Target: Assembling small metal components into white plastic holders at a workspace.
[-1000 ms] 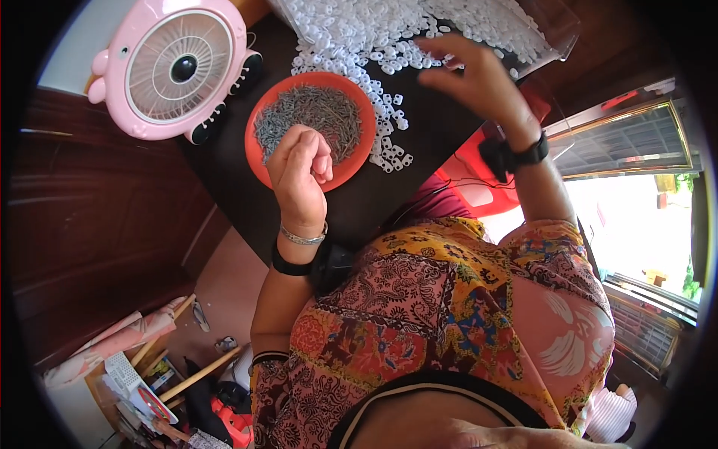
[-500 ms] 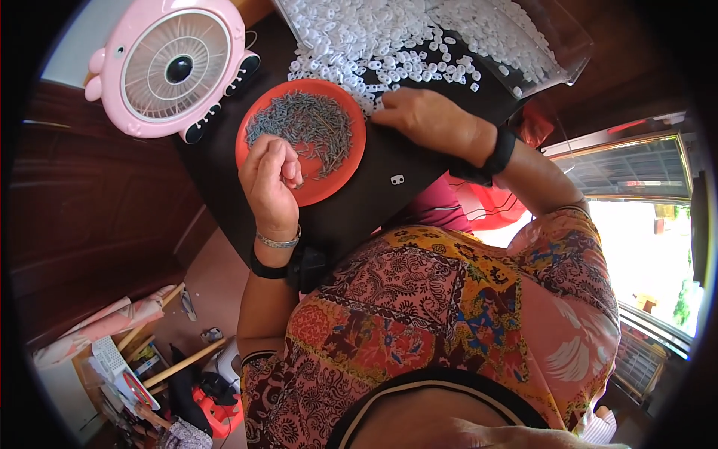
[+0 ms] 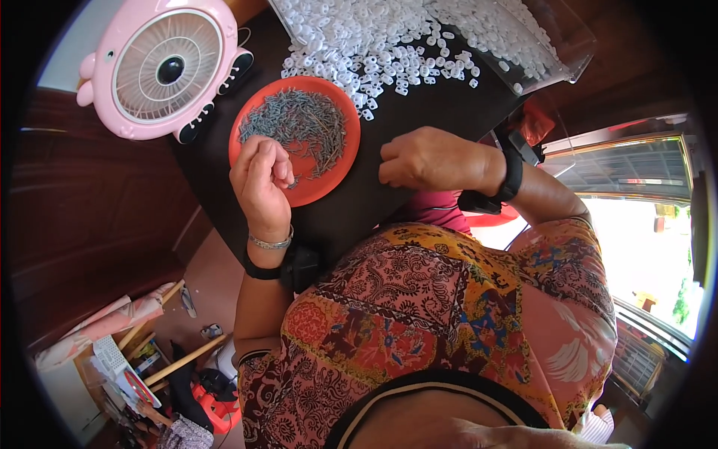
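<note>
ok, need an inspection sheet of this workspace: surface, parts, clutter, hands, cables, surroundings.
Surface: dark tabletop, partly covered.
Parts: grey metal pieces in a red dish; white pieces heaped at the far side, some scattered near the dish.
Clutter: pink fan, far left.
Hands: left hand curled over the dish's near-left rim; right hand curled, right of the dish; contents hidden.
Cables: thin loop beside the fan, possibly its cord.
Surroundings: bright opening at right.
</note>
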### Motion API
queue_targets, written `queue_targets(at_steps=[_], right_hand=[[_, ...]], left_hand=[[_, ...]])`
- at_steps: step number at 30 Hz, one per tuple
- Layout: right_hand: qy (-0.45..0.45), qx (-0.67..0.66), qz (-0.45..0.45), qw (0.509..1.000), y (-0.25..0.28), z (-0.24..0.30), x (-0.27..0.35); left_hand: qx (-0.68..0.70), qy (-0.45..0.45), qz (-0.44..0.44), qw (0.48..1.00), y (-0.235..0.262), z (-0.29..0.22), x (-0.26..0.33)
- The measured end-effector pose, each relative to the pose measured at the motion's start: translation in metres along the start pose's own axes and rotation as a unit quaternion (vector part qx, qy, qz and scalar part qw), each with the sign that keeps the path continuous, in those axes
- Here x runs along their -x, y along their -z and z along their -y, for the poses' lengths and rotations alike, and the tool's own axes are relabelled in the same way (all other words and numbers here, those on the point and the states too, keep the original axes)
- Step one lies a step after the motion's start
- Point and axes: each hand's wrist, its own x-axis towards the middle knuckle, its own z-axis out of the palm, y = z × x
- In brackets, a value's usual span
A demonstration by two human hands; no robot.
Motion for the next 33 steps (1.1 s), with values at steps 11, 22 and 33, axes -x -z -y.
queue_targets(at_steps=[11, 22, 33], right_hand=[[-0.154, 0.26, -0.141, 0.943, 0.038, -0.064, -0.021], [-0.183, 0.252, -0.134, 0.941, 0.028, -0.089, -0.033], [-0.064, -0.331, -0.041, 0.941, 0.041, -0.034, -0.112]], left_hand=[[-0.034, -0.017, -0.011, 0.999, 0.004, 0.0, 0.0], [-0.031, -0.026, 0.005, 0.999, 0.005, 0.003, 0.0], [-0.103, -0.01, 0.018, 0.995, 0.001, 0.009, -0.002]])
